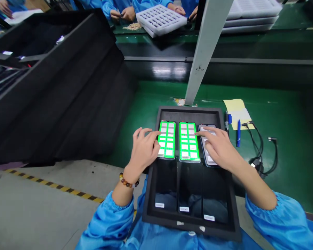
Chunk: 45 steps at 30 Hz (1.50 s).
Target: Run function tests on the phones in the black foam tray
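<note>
A black foam tray [190, 226] holds phones in two rows. In the upper row, the left phone [167, 140] and the middle phone [189, 142] show green screens with white blocks; the right phone [207, 152] has a pale screen, partly hidden by my right hand. Three dark-screened phones with small labels lie below. My left hand [144, 147] is open, its index fingertip at the left phone's edge. My right hand [219, 146] is open above the right phone, with its index fingertip at the middle phone's right edge.
A grey metal post [203, 52] rises behind the tray. Yellow notepaper [234, 105], a blue pen [238, 133] and black cables [275, 158] lie right on the green table. Large black foam trays [67, 90] are stacked left. White trays [161, 19] and co-workers' hands are across.
</note>
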Each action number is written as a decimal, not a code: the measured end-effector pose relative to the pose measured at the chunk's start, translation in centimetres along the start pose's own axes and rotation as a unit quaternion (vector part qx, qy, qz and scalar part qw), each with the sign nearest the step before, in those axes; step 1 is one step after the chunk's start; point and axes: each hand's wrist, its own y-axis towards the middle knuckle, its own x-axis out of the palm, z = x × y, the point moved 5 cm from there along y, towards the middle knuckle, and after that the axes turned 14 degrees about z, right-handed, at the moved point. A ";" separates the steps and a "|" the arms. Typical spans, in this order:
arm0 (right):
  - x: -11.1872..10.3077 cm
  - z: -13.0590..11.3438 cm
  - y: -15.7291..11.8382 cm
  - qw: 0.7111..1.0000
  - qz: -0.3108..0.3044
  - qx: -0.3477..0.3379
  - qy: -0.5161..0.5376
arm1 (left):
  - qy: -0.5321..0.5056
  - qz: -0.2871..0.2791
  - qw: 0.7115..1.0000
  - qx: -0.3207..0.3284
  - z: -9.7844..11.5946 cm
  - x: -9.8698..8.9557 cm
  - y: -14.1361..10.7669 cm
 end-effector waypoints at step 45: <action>-0.8 7.1 2.1 0.946 0.249 0.131 0.160 | -0.057 -0.043 0.997 0.003 3.6 1.8 0.9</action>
